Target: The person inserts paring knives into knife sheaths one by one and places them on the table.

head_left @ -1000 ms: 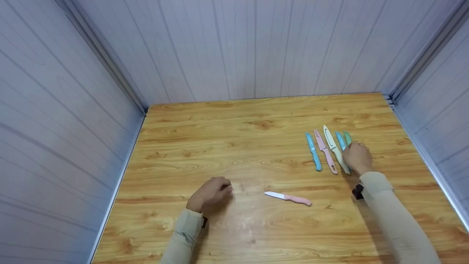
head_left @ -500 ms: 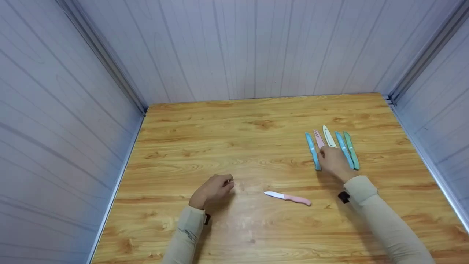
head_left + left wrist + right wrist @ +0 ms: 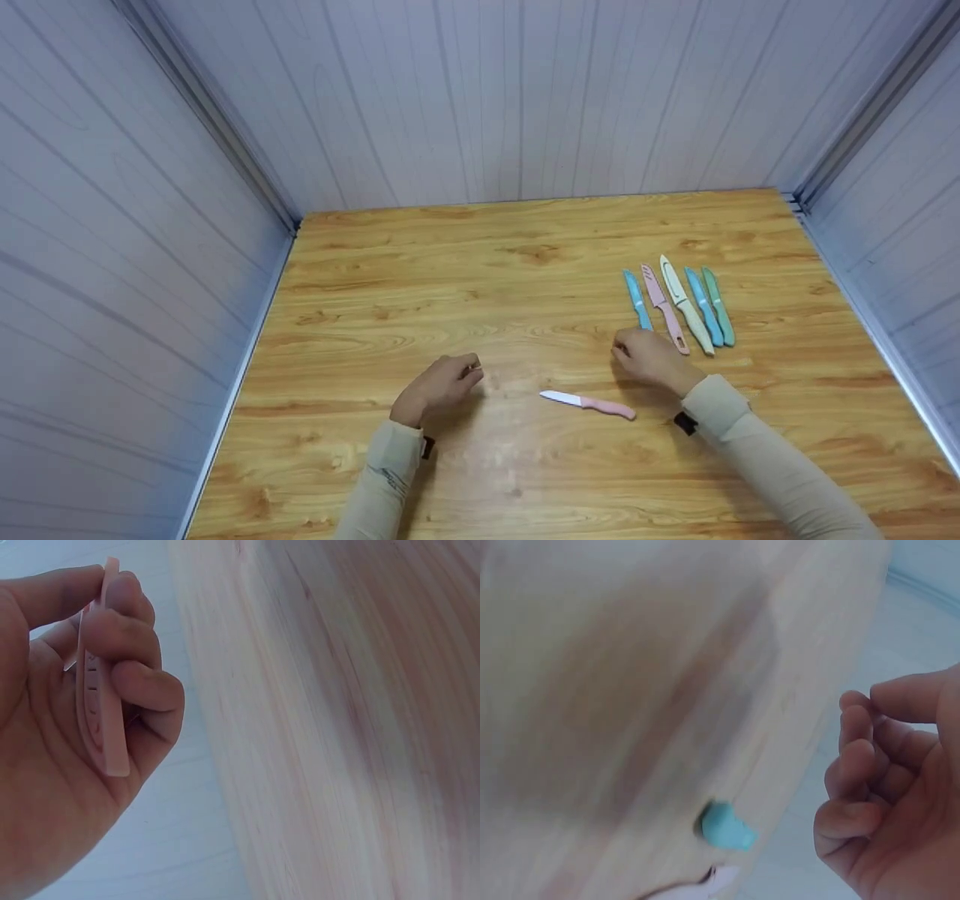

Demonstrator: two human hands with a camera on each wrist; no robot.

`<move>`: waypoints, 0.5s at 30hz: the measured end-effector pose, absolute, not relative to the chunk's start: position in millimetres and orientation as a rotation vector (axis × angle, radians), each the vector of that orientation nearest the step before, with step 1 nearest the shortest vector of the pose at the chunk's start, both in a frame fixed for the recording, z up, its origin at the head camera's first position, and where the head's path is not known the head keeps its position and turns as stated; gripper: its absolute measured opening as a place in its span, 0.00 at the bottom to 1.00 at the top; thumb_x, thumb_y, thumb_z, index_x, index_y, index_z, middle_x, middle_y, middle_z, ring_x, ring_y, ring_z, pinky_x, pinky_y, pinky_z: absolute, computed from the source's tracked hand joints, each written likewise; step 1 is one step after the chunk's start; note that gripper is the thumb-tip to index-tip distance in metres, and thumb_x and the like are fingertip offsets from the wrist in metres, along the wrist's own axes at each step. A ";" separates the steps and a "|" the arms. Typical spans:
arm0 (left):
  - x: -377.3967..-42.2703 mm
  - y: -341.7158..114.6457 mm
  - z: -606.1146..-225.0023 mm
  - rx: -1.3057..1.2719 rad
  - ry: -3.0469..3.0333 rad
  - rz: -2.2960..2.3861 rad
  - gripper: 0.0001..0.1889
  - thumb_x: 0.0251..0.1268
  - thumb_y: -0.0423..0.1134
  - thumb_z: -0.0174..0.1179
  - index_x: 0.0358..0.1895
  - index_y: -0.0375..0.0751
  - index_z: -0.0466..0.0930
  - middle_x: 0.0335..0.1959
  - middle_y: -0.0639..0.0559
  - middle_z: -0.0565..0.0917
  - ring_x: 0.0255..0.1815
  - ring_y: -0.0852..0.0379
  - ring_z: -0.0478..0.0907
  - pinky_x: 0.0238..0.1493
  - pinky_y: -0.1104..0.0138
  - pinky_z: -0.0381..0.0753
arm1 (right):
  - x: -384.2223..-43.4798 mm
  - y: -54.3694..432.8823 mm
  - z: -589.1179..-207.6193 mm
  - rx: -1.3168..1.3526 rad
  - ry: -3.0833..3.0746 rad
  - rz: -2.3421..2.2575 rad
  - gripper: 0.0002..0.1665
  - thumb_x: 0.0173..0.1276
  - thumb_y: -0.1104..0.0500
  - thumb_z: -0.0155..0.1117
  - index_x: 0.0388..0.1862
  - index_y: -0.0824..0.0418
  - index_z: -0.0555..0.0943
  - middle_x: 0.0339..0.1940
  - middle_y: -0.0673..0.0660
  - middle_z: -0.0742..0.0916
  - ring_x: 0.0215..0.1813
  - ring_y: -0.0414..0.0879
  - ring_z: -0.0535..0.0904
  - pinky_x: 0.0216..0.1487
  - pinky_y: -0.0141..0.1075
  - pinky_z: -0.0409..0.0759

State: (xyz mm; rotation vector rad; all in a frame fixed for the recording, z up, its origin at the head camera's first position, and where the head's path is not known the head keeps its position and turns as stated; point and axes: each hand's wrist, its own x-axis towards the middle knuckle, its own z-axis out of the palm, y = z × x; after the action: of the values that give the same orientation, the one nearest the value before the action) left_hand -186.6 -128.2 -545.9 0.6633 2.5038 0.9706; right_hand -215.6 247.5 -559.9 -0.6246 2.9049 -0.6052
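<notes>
In the left wrist view, my left hand (image 3: 45, 727) grips a pink knife sheath (image 3: 112, 727) with slots along its face, fingers curled round it. Only a pale tip of it shows in the head view. A small paring knife (image 3: 606, 407) with a white blade and pink handle lies bare on the table between the hands. My right hand (image 3: 654, 360) hovers with loosely curled fingers and nothing in them, close to the handle end of a blue sheathed knife (image 3: 636, 298), which it partly hides.
Right of that blue knife lie a pink sheathed knife (image 3: 667, 319), a cream one (image 3: 691, 319), another blue one (image 3: 703, 306) and a green one (image 3: 720, 309), side by side. Pale panel walls (image 3: 495, 105) bound the wooden table (image 3: 420, 285) at the back and sides.
My right hand has moved left and toward me across the row of knives, uncovering the green, blue, cream and pink ones. The left hand has shifted only slightly, still holding the sheath.
</notes>
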 end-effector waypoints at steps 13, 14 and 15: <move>-188.4 -124.8 -547.5 0.697 2.542 0.983 0.12 0.78 0.41 0.40 0.35 0.44 0.70 0.21 0.57 0.67 0.19 0.61 0.61 0.25 0.67 0.63 | -197.7 228.9 -571.3 -0.830 2.686 -0.602 0.08 0.66 0.53 0.62 0.28 0.53 0.78 0.24 0.44 0.77 0.26 0.39 0.70 0.28 0.35 0.70; -188.9 -124.3 -547.0 0.699 2.542 0.982 0.11 0.78 0.40 0.41 0.34 0.45 0.69 0.21 0.57 0.67 0.18 0.61 0.61 0.25 0.68 0.63 | -196.5 228.1 -572.0 -0.844 2.670 -0.591 0.08 0.65 0.51 0.63 0.28 0.53 0.78 0.24 0.44 0.76 0.26 0.39 0.70 0.29 0.35 0.70; -189.3 -123.8 -546.5 0.700 2.542 0.982 0.11 0.77 0.40 0.41 0.34 0.44 0.69 0.21 0.57 0.67 0.18 0.61 0.60 0.25 0.68 0.62 | -195.4 227.4 -572.7 -0.852 2.656 -0.578 0.09 0.65 0.50 0.63 0.29 0.53 0.78 0.24 0.43 0.76 0.26 0.39 0.70 0.29 0.36 0.70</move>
State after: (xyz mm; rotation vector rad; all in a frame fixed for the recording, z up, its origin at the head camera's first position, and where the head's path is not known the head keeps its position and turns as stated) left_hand -189.3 -123.8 -546.5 0.7001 2.5420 0.9819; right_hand -195.4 227.4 -572.7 -0.8524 2.6561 -0.5776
